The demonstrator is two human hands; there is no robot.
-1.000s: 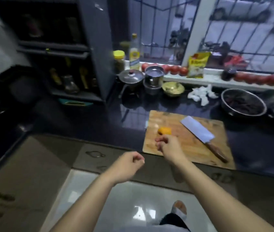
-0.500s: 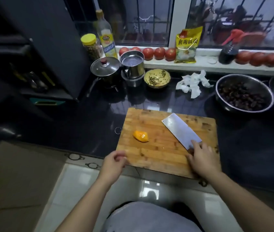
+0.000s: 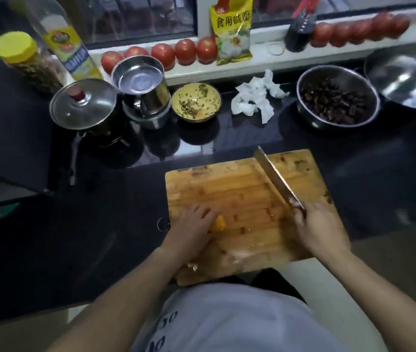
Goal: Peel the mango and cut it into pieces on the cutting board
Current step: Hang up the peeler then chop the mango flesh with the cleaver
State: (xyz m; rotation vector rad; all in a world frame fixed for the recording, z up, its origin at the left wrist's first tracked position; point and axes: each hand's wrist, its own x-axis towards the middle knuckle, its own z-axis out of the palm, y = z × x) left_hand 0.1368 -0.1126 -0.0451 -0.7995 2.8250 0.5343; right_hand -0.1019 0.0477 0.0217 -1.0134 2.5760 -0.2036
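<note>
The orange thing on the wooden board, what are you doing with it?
That is a piece of mango on the cutting board. The left hand rests over it to keep it in place. The right hand grips the cleaver by its handle, blade raised over the board and not touching the mango. No cut pieces show on the board.

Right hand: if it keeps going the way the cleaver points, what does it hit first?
Probably nothing on the board: the right hand aims the cleaver up-left over bare wood. Beyond its far edge, the tissue lies roughly in line; depth unclear.
</note>
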